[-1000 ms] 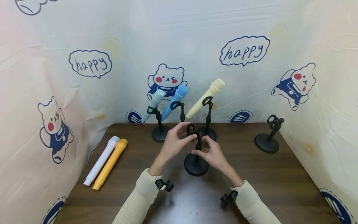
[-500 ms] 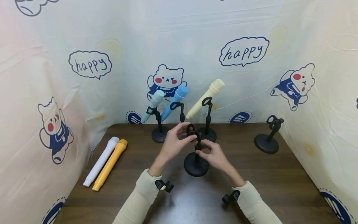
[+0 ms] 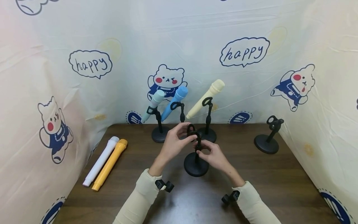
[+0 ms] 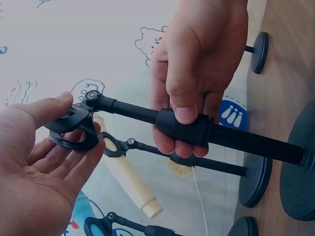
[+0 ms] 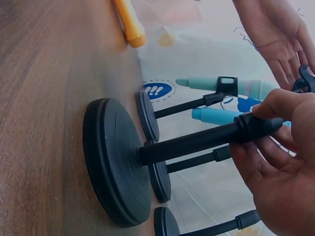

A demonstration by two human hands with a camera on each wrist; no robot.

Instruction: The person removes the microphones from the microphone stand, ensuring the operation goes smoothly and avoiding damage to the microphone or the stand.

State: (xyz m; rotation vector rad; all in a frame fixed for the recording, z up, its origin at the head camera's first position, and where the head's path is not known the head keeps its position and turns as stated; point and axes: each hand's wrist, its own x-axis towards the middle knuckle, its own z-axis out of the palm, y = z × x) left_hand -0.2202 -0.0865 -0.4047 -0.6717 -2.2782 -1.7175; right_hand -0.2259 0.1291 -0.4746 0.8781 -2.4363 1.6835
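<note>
Left hand (image 3: 175, 140) pinches the ring clip (image 4: 78, 118) while the right hand (image 3: 214, 154) grips the collar (image 4: 184, 132) of 1 black stand (image 3: 196, 166), upright on the table (image 3: 279, 189), its hold slightly shifted within 1 s, suggesting a collar adjustment.

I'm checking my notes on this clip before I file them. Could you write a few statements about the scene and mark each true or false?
1. The left hand pinches the clip of the front stand. True.
2. The right hand holds a microphone. False: it grips the collar on the front stand's pole.
3. The white microphone and the orange microphone lie side by side on the table. True.
4. The blue microphone lies flat on the table. False: it is tilted, head up.
5. The cream microphone is tilted, head up. True.
6. The stand at the far right holds a microphone. False: it holds none.
</note>
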